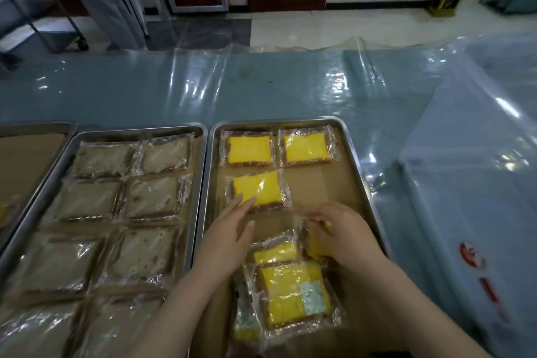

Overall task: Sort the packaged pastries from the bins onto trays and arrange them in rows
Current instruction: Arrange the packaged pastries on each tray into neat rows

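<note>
Over the right tray (319, 186) now, both hands in from 6 o'clock. Left hand (229, 227) stretched flat, fingers straight and close together, fingertips (250, 202) resting lightly on the near edge of the second-row slice (261, 187), a yellow cake slice in clear wrap at about 10 o'clock on the tray. Gripping nothing there, just touching.

Right hand (345, 232) palm down at 4 o'clock, fingers curled over and pinching the held slice (315, 247) by its crinkly wrap, half hidden under the palm. Nearer the body at 6 o'clock, a loose pile of wrapped slices (293, 293), overlapping. Up at 12 o'clock, top-row slices (250, 148) side by side, already placed. Free slot at 2 o'clock, just right of the second-row slice: likely home for the held one.

Handling, as a judgement: light, soft sponge, easily squashed. Slick film, prone to sliding on the paper liner (334, 200). Best taken by the sealed wrap edges or with flat fingers at the sides, never squeezed through the middle.

Off at 9 o'clock, left tray (139, 129) packed with brown slices (151, 197) in neat pairs.
</note>
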`<state>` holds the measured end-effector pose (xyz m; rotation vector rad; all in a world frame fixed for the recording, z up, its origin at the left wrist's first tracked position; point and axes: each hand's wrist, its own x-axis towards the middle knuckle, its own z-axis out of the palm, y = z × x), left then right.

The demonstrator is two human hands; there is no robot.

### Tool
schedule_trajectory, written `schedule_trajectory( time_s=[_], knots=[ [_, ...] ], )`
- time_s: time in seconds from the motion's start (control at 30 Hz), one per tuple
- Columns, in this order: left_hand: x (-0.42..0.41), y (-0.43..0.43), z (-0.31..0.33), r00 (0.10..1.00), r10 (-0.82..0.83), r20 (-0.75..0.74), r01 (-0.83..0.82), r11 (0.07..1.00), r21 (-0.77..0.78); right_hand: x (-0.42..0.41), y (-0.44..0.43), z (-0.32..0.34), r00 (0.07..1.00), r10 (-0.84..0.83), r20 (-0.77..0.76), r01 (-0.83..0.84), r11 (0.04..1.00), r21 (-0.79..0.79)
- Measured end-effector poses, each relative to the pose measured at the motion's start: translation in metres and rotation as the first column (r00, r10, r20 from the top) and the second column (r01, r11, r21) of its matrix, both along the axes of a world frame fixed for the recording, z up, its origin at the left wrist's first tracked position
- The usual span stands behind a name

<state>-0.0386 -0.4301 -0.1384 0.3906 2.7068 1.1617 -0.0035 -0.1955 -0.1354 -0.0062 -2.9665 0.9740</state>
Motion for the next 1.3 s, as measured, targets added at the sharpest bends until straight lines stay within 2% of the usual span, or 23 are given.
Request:
schedule_trajectory(
  time_s=[0.1, 0.17, 0.27, 0.37, 0.63, 0.77, 0.83, 0.9, 0.97, 1.0, 1.07, 1.17, 1.23, 1.3],
  knots=[
    [-0.015, 0.026, -0.003, 0.993, -0.082, 0.082, 0.089, 0.991, -0.098, 0.036, 0.032, -0.005, 0.995, -0.062, 0.073, 0.062, 0.998, -0.004],
    [-0.024, 0.037, -0.009, 0.98, -0.097, 0.172, 0.133, 0.969, -0.21, 0.053, 0.039, -0.009, 0.988, 0.046, 0.145, -0.048, 0.999, 0.007],
    [-0.031, 0.043, -0.022, 0.965, -0.113, 0.237, 0.197, 0.91, -0.366, 0.061, 0.041, -0.019, 0.95, 0.184, 0.254, -0.229, 0.96, 0.159],
    [-0.026, 0.041, -0.037, 0.971, -0.142, 0.194, 0.221, 0.848, -0.482, 0.046, 0.038, -0.025, 0.961, 0.167, 0.22, -0.218, 0.948, 0.233],
    [-0.022, 0.021, -0.049, 0.985, -0.144, 0.092, 0.171, 0.837, -0.52, -0.029, 0.033, -0.034, 0.966, 0.067, 0.249, -0.169, 0.894, 0.416],
    [-0.023, 0.017, -0.046, 0.987, -0.145, 0.072, 0.162, 0.857, -0.488, -0.049, 0.028, -0.031, 0.948, 0.078, 0.309, -0.204, 0.894, 0.4],
    [-0.019, 0.016, -0.042, 0.99, -0.13, 0.05, 0.138, 0.882, -0.45, -0.042, 0.028, -0.028, 0.947, 0.105, 0.302, -0.212, 0.913, 0.348],
    [-0.01, 0.014, -0.035, 0.995, -0.097, -0.026, 0.08, 0.924, -0.373, -0.023, 0.029, -0.023, 0.963, 0.146, 0.228, -0.201, 0.95, 0.239],
    [0.002, 0.01, -0.026, 0.993, -0.039, -0.112, 0.006, 0.957, -0.288, 0.004, 0.025, -0.018, 0.971, 0.145, 0.188, -0.157, 0.986, 0.048],
    [0.008, 0.007, -0.022, 0.993, 0.001, -0.117, -0.031, 0.968, -0.251, 0.018, 0.021, -0.015, 0.966, 0.14, 0.219, -0.129, 0.99, -0.064],
    [0.021, 0.004, -0.016, 0.998, 0.049, -0.025, -0.054, 0.975, -0.216, 0.044, 0.011, -0.015, 0.931, 0.172, 0.322, -0.102, 0.969, -0.224],
    [0.042, 0.004, -0.016, 0.981, 0.043, 0.19, -0.001, 0.977, -0.215, 0.063, -0.002, -0.019, 0.892, 0.197, 0.406, -0.046, 0.935, -0.353],
    [0.051, -0.001, -0.016, 0.969, 0.097, 0.229, -0.059, 0.984, -0.166, 0.069, -0.005, -0.017, 0.881, 0.16, 0.444, 0.074, 0.883, -0.464],
    [0.056, -0.007, -0.013, 0.953, 0.139, 0.269, -0.112, 0.987, -0.113, 0.078, -0.003, -0.016, 0.878, 0.115, 0.464, 0.154, 0.85, -0.503]
  ],
)
